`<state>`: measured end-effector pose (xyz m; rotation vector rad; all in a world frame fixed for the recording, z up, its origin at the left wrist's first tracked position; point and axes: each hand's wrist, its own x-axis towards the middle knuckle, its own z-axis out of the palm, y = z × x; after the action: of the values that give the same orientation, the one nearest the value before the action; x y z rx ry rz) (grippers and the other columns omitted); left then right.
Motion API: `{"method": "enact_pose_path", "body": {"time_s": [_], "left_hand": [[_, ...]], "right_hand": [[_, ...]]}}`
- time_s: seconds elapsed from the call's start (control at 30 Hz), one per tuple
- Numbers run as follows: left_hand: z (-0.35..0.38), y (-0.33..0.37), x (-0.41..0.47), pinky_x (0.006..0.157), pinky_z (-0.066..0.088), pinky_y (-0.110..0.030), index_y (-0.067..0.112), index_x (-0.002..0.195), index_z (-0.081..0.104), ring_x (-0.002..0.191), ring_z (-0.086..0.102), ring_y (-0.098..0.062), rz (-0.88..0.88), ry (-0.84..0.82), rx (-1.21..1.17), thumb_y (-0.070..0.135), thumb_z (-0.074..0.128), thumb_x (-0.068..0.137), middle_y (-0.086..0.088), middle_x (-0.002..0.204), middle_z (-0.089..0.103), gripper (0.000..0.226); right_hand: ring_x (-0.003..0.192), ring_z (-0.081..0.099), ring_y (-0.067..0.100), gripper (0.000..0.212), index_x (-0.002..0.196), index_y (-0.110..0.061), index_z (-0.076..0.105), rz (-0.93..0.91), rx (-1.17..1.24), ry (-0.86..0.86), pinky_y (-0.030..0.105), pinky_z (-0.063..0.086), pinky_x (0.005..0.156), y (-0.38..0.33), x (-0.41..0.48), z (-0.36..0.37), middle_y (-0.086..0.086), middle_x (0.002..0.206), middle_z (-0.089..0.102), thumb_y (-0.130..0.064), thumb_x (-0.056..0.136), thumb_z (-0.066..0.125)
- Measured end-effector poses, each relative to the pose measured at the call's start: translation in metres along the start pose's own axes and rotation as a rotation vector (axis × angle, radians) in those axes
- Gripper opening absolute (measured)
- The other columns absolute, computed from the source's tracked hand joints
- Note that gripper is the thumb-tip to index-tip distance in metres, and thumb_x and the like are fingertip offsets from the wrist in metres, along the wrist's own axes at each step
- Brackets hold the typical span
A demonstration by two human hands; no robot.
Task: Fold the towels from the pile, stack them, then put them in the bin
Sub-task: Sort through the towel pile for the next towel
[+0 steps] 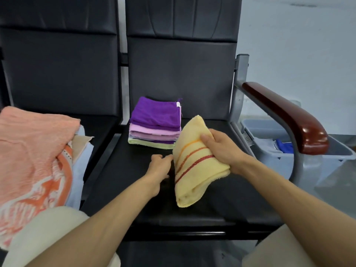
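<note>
My right hand point(221, 149) grips a folded yellow towel point(192, 170) with orange and red stripes, held above the black seat point(221, 199). My left hand point(159, 166) is just left of the towel, fingertips touching or nearly touching its left edge; whether it pinches the cloth is unclear. A stack of folded towels point(156, 122), purple on top with pink, lilac and pale green layers below, sits at the back of the seat. The unfolded pile point(34, 151), orange on top with blue and beige beneath, lies on the left seat. The grey bin point(327, 157) stands on the floor at right.
A dark red armrest point(285, 116) on a grey metal frame stands between the seat and the bin. The bin holds some folded cloth, including a blue piece point(285, 146). Black seat backs rise behind. My knees in pale trousers are at the bottom edge.
</note>
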<state>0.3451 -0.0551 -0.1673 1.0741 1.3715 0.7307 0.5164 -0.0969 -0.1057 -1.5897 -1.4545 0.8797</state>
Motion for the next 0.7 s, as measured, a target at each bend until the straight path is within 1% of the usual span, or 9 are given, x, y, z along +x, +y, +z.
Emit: {"method": "enact_pose_path", "body": {"time_s": [0.07, 0.1, 0.13, 0.2, 0.3, 0.4, 0.53, 0.6, 0.7], "left_hand": [[0.003, 0.0, -0.005, 0.09, 0.05, -0.045, 0.006, 0.135, 0.046, 0.105, 0.061, -0.028, -0.198, -0.254, -0.396, 0.041, 0.05, 0.098, -0.016, 0.121, 0.061, 0.051], [0.003, 0.001, -0.008, 0.092, 0.05, -0.047, 0.006, 0.13, 0.053, 0.102, 0.064, -0.029, -0.241, -0.365, -0.523, 0.044, 0.047, 0.098, -0.016, 0.115, 0.066, 0.05], [0.004, 0.002, -0.011, 0.094, 0.049, -0.046, 0.008, 0.125, 0.059, 0.101, 0.067, -0.029, -0.243, -0.444, -0.604, 0.046, 0.045, 0.099, -0.014, 0.111, 0.07, 0.048], [0.004, 0.004, -0.015, 0.098, 0.048, -0.044, 0.011, 0.122, 0.064, 0.105, 0.068, -0.027, -0.179, -0.541, -0.662, 0.046, 0.046, 0.097, -0.012, 0.116, 0.07, 0.046], [0.003, 0.011, -0.015, 0.102, 0.046, -0.044, 0.01, 0.126, 0.062, 0.115, 0.063, -0.027, -0.052, -0.624, -0.529, 0.032, 0.058, 0.092, -0.011, 0.124, 0.066, 0.041], [0.006, 0.018, -0.007, 0.088, 0.054, -0.041, 0.011, 0.13, 0.057, 0.109, 0.066, -0.024, 0.069, -0.568, -0.245, 0.014, 0.061, 0.09, -0.007, 0.119, 0.069, 0.04], [0.016, 0.034, 0.012, 0.087, 0.055, -0.049, 0.027, 0.129, 0.05, 0.11, 0.064, -0.021, 0.166, -0.467, 0.072, 0.01, 0.063, 0.091, 0.0, 0.12, 0.067, 0.043], [0.025, 0.043, 0.026, 0.079, 0.058, -0.046, 0.028, 0.128, 0.047, 0.108, 0.062, -0.02, 0.177, -0.443, 0.186, 0.012, 0.06, 0.094, 0.0, 0.121, 0.064, 0.04], [0.045, 0.051, 0.052, 0.068, 0.06, -0.04, 0.023, 0.128, 0.044, 0.104, 0.061, -0.021, 0.203, -0.343, 0.317, 0.018, 0.057, 0.096, -0.002, 0.121, 0.058, 0.035]], "right_hand": [[0.088, 0.069, 0.02, 0.028, 0.113, -0.016, 0.059, 0.026, 0.208, -0.035, 0.035, 0.058, 0.079, -0.007, -0.005, -0.007, 0.006, 0.1, 0.07, -0.036, 0.101, 0.043], [0.083, 0.07, 0.019, 0.026, 0.108, -0.018, 0.061, 0.039, 0.293, -0.036, 0.034, 0.059, 0.074, -0.008, -0.006, -0.01, 0.005, 0.095, 0.072, -0.036, 0.1, 0.044], [0.078, 0.071, 0.018, 0.026, 0.105, -0.018, 0.062, 0.055, 0.373, -0.032, 0.032, 0.06, 0.07, -0.008, -0.007, -0.014, 0.005, 0.092, 0.073, -0.036, 0.1, 0.044], [0.075, 0.072, 0.019, 0.029, 0.105, -0.014, 0.063, 0.08, 0.497, -0.012, 0.032, 0.06, 0.064, -0.005, -0.007, -0.022, 0.006, 0.088, 0.074, -0.035, 0.1, 0.045], [0.073, 0.071, 0.021, 0.029, 0.112, -0.007, 0.062, 0.142, 0.647, 0.019, 0.032, 0.059, 0.059, 0.004, -0.008, -0.036, 0.009, 0.088, 0.074, -0.028, 0.101, 0.046], [0.077, 0.072, 0.024, 0.021, 0.114, -0.008, 0.062, 0.195, 0.661, -0.013, 0.033, 0.058, 0.058, 0.018, -0.011, -0.052, 0.011, 0.095, 0.074, -0.013, 0.1, 0.046], [0.089, 0.07, 0.023, 0.022, 0.104, -0.013, 0.063, 0.255, 0.38, 0.064, 0.035, 0.057, 0.073, 0.046, -0.002, -0.058, 0.008, 0.099, 0.073, 0.0, 0.097, 0.048], [0.092, 0.068, 0.022, 0.021, 0.099, -0.016, 0.063, 0.266, 0.228, 0.135, 0.037, 0.056, 0.081, 0.059, 0.011, -0.062, 0.006, 0.098, 0.071, 0.0, 0.095, 0.049], [0.09, 0.066, 0.019, 0.017, 0.098, -0.016, 0.064, 0.27, 0.045, 0.208, 0.03, 0.056, 0.073, 0.073, 0.039, -0.068, 0.003, 0.096, 0.069, -0.006, 0.093, 0.051]]}}
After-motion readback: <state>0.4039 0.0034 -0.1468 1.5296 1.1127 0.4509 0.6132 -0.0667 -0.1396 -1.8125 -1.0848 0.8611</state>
